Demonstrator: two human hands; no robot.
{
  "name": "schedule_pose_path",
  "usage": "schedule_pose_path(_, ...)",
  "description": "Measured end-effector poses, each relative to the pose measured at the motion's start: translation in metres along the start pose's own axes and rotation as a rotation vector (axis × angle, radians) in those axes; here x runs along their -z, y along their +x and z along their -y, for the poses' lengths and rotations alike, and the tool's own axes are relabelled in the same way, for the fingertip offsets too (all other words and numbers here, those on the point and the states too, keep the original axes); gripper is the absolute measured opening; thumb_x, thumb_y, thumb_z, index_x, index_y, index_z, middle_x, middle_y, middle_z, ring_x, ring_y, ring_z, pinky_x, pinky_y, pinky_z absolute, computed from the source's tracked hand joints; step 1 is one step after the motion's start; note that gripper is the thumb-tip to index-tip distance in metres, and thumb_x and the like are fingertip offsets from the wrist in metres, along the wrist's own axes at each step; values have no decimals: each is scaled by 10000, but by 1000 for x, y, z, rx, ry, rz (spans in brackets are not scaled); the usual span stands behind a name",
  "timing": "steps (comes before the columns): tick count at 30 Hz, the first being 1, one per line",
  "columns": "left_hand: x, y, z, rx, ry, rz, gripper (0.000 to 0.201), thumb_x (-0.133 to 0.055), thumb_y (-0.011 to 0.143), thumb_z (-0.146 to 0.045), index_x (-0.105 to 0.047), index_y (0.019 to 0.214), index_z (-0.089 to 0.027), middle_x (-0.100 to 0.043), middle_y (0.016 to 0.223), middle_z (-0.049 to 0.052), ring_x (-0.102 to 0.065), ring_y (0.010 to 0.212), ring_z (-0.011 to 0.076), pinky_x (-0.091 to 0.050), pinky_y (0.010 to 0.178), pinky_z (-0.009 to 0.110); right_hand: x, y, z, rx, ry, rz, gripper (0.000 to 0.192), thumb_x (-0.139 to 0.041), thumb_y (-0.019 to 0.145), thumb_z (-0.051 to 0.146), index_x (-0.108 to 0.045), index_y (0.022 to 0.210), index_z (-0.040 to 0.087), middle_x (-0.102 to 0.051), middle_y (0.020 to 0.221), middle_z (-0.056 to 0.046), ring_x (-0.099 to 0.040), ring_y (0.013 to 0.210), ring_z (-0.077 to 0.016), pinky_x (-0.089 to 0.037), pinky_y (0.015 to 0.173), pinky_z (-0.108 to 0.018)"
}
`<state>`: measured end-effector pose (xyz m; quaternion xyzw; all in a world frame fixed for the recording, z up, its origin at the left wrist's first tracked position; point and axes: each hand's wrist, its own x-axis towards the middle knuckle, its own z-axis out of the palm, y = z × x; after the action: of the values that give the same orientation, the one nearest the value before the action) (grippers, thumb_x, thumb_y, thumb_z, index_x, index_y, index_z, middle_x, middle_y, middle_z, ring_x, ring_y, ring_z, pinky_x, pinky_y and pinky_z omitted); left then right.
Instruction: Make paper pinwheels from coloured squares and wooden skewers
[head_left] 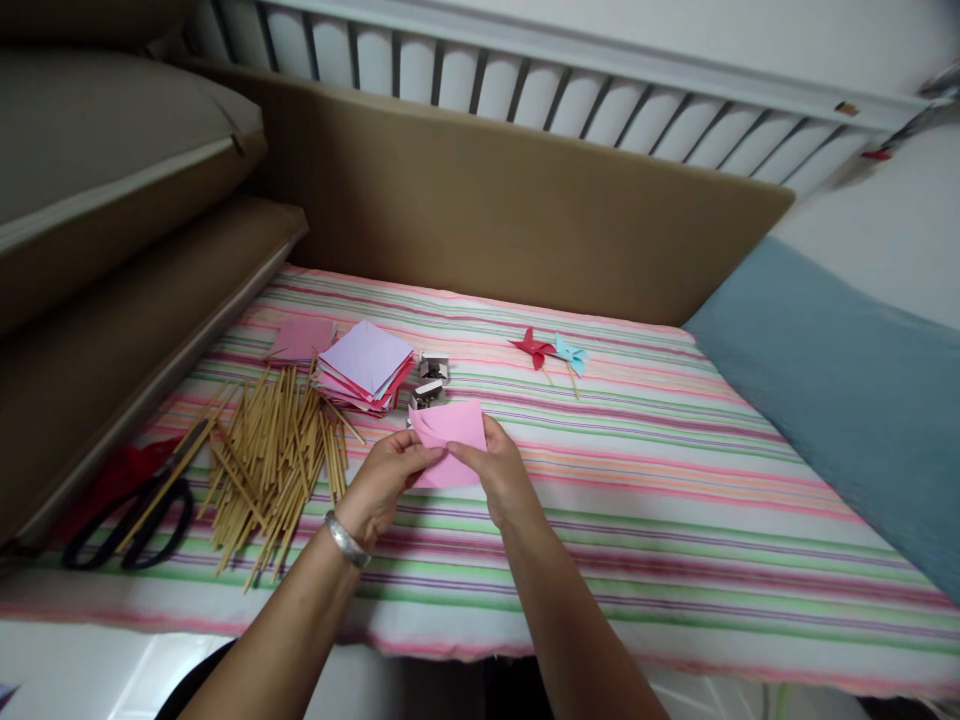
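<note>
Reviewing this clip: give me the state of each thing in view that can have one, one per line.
pink paper square: partly folded, held up in both hands
left hand: pinching the paper
right hand: pinching the paper
paper stack: loosely piled, fanned
wooden sticks: scattered heap, lying flat
scissors: lying on the striped cloth, blades closed
red pinwheel: assembled, lying down
blue pinwheel: assembled, lying down

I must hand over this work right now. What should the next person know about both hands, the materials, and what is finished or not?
Left hand and right hand: both pinch one pink paper square, partly folded, above the striped cloth.
Materials: paper stack, wooden sticks, scissors at left.
Done: red pinwheel and blue pinwheel lie further back.
Left: the pink square has no stick.
</note>
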<state>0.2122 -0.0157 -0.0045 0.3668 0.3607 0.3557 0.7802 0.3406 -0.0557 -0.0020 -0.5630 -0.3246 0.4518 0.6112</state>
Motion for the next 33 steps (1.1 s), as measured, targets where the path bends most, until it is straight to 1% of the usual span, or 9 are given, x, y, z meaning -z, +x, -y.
schedule_pose_path(4, 0, 2, 2, -9, 1, -65, 204, -784, 556, -232, -690, 692, -112, -661, 591, 11, -553, 524, 82, -416, 541, 188, -7, -2, -2, -6, 29, -12, 406, -700, 615, 229, -583, 1001, 176, -673, 940, -42, -615, 821, -195, -489, 729, -313)
schedule_pose_path(7, 1, 2, -5, -9, -15, -113, 231, -790, 532, -237, -696, 700, -110, -678, 604, 22, -571, 532, 100, -423, 540, 198, -7, -4, -1, 11, -37, -3, 432, -648, 705, 295, -539, 1108, 185, -664, 844, -34, -613, 759, -182, -496, 694, -317)
schedule_pose_path(9, 4, 1, -12, -9, -31, -158, 255, -797, 507, -238, -697, 701, -106, -689, 620, 34, -588, 547, 115, -435, 549, 208, -4, -6, 2, 109, -164, -31, 423, -587, 769, 324, -516, 1170, 207, -645, 815, -30, -601, 735, -173, -495, 666, -310)
schedule_pose_path(11, 8, 0, -19, -21, -49, -210, 273, -801, 488, -235, -696, 704, -105, -696, 632, 40, -598, 553, 123, -442, 549, 213, 0, -8, 6, 286, -323, -24, 361, -547, 801, 294, -545, 1156, 234, -634, 921, -51, -595, 817, -181, -495, 701, -318)
schedule_pose_path(14, 16, -3, -28, -54, -75, -242, 289, -799, 488, -232, -694, 728, -109, -699, 638, 39, -604, 554, 125, -450, 545, 213, 5, -12, 13, 538, -519, 119, 315, -508, 798, 174, -604, 1083, 266, -567, 1164, -66, -531, 1068, -213, -461, 866, -370)
schedule_pose_path(16, 20, -4, -32, -73, -86, -244, 283, -795, 494, -228, -690, 729, -109, -696, 629, 35, -603, 548, 122, -453, 545, 211, 6, -13, 15, 621, -613, 209, 345, -479, 784, 107, -615, 1053, 274, -499, 1277, -56, -466, 1172, -219, -404, 959, -409)
schedule_pose_path(21, 25, -6, -34, -73, -72, -248, 273, -786, 506, -227, -687, 731, -108, -695, 630, 35, -593, 533, 116, -444, 526, 208, 1, -14, 12, 653, -739, 263, 277, -511, 774, 96, -629, 972, 249, -399, 1384, -53, -374, 1259, -232, -340, 1021, -448)
schedule_pose_path(25, 21, -6, -32, -54, -31, -213, 303, -779, 514, -230, -700, 779, -104, -699, 655, 44, -598, 556, 124, -448, 549, 220, 0, -13, 10, 646, -727, 228, 162, -553, 778, 140, -654, 848, 246, -433, 1360, -48, -366, 1264, -235, -333, 1021, -452)
schedule_pose_path(33, 8, -6, -22, -51, 59, -134, 220, -786, 502, -228, -711, 672, -112, -677, 609, 26, -552, 524, 99, -396, 523, 199, 0, -9, 8, 511, -649, 129, 66, -616, 763, 259, -676, 752, 232, -401, 1401, -58, -278, 1331, -237, -243, 1070, -453)
